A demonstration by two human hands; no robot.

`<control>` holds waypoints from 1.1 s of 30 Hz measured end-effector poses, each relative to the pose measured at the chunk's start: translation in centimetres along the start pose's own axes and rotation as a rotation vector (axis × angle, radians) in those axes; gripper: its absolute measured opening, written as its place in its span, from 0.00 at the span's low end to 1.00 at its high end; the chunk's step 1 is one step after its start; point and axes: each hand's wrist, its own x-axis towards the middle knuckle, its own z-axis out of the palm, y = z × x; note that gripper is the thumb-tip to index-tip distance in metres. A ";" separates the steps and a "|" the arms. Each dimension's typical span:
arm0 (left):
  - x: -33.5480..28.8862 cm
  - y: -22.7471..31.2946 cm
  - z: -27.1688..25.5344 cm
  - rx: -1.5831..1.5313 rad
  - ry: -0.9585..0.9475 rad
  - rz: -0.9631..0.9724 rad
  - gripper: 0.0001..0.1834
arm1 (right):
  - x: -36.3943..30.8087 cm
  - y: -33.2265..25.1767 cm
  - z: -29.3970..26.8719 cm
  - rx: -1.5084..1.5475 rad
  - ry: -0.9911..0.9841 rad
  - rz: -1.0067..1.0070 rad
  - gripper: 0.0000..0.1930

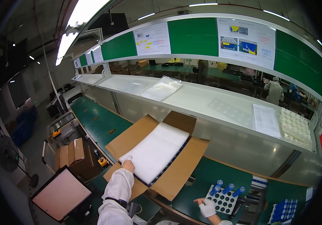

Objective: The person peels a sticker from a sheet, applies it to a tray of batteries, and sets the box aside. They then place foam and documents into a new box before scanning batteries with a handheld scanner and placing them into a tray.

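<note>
White foam sheet [155,152] already lies across the still-open carton [183,167]; our left hand [128,162] is at its near-left corner, our right hand [207,208] beside a mostly unfilled tray [223,200]; either's grip, we cannot tell.

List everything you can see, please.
Open carton: one, brown, centre
Foam sheet: one, white, over open carton
Perforated plate: one, white, bench
Cylinders: four, blue, on plate
Cylinder cluster: one, blue, lower right
Monitor: one, black, lower left
Other cartons: uncounted, brown, left
Fan: one, dark, left
Plastic bags: uncounted, clear, shelf
Moulded trays: uncounted, cream, shelf
Notices: several, white, green board
People: two visible, background
Left hand: one, white-covered, at foam sheet
Right hand: one, white-covered, near plate
</note>
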 end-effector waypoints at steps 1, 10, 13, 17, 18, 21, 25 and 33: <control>0.2 0.6 -1.3 0.060 -0.066 -0.013 0.39 | 0.4 0.0 0.5 0.039 -0.028 0.060 0.11; -11.2 5.8 -3.2 -0.093 -0.565 0.104 0.24 | 2.5 -2.3 1.2 0.062 -0.096 -0.021 0.12; -9.9 8.2 -9.3 0.016 -0.648 0.362 0.23 | 4.1 -3.2 -0.2 0.137 -0.018 0.021 0.12; -10.1 10.8 -15.7 0.121 -0.859 0.324 0.34 | 7.1 -3.8 -1.2 0.768 0.062 0.209 0.26; -10.1 10.9 -15.8 0.135 -0.888 0.317 0.34 | 7.6 -4.2 -1.7 0.769 0.094 0.207 0.26; -10.1 10.8 -15.4 0.270 -0.954 0.373 0.37 | 8.2 -6.8 -3.3 0.942 -0.211 0.300 0.44; -10.5 10.4 -14.1 0.399 -0.952 0.474 0.41 | 7.2 -5.3 -5.8 1.100 -0.460 0.350 0.55; -17.6 11.3 -7.4 -0.320 -1.036 0.101 0.43 | 7.9 -16.2 -12.2 0.767 0.106 0.061 0.27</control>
